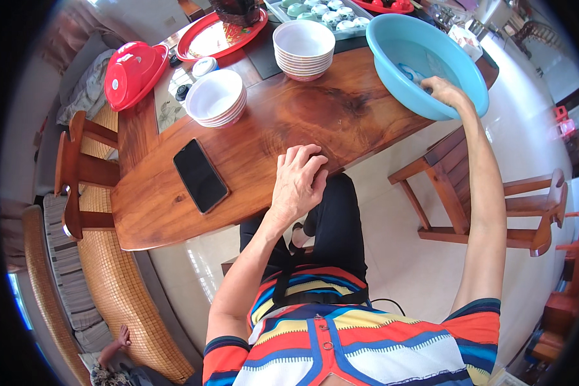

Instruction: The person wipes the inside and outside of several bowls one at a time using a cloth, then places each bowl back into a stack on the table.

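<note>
My right hand [442, 92] reaches over the near rim of a light blue plastic basin [395, 80] at the table's right end. Its fingers are bent down inside and seem closed, but what they grip is hidden. Something pale blue and white [410, 72] lies in the basin beside them, too unclear to name. My left hand [297, 181] rests on the wooden table's [264, 154] near edge, fingers loosely bent and apart, holding nothing. A black smartphone [201, 175] lies flat to its left. Beyond it stand two stacks of white bowls, one nearer [227, 114] and one farther [304, 63].
At the far left of the table sit a red plastic basin [127, 77] and a red round tray [193, 51]. A tray of small cups [280, 14] stands at the back. Wooden chairs [453, 193] flank the table. On the sofa [119, 296], another person's hand [123, 336] shows.
</note>
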A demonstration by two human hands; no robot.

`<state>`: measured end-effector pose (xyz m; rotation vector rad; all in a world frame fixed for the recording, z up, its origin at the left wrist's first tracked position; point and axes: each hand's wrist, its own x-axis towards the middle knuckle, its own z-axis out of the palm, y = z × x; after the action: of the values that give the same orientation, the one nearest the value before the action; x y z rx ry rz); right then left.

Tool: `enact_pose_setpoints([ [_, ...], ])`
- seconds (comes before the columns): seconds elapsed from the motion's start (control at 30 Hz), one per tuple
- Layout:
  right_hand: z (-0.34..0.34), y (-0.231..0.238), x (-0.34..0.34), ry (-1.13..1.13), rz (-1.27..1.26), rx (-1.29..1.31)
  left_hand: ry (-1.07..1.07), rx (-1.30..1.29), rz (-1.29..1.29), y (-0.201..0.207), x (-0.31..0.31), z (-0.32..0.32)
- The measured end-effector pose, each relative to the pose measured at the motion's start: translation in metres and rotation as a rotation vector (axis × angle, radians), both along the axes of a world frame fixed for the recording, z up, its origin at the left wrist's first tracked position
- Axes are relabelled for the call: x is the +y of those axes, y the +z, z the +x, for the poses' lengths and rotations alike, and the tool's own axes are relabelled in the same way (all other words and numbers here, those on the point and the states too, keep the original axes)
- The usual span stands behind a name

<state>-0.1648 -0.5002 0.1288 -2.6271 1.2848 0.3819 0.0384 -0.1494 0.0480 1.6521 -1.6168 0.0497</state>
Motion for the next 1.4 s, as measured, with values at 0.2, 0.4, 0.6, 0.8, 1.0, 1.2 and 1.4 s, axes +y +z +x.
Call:
enact_pose_setpoints([
  [0.2, 0.007, 0.008, 0.014, -0.158, 0.276, -0.584, 0.006, 0.215, 0.059, 0.007, -0.009, 0.003],
  [0.4, -0.005, -0.010, 0.003, 0.142, 0.016, -0.179, -0.249, 0.797, 0.189, 0.067, -0.061, -0.021],
  [0.6, -0.003, 0.030, 0.016, -0.217, 0.320, -0.545, -0.598, 1.557, 0.319, 0.117, -0.135, -0.051],
  [0.8, -0.010, 0.068, 0.016, -0.220, 0.418, -0.945, -0.447, 2.086, 0.489, 0.126, -0.232, -0.076],
  [1.0, -0.030, 0.091, 0.016, 0.010, 0.637, -1.007, -0.273, 2.153, 0.520, 0.122, -0.265, -0.086],
  [1.2, -0.028, 0.056, -0.008, -0.284, 0.679, -1.173, -0.332, 1.977, 0.519, 0.097, -0.293, -0.093],
  [1.4, -0.013, 0.015, -0.015, -0.480, 1.015, -1.456, -0.488, 1.956, 0.595, 0.107, -0.286, -0.089],
])
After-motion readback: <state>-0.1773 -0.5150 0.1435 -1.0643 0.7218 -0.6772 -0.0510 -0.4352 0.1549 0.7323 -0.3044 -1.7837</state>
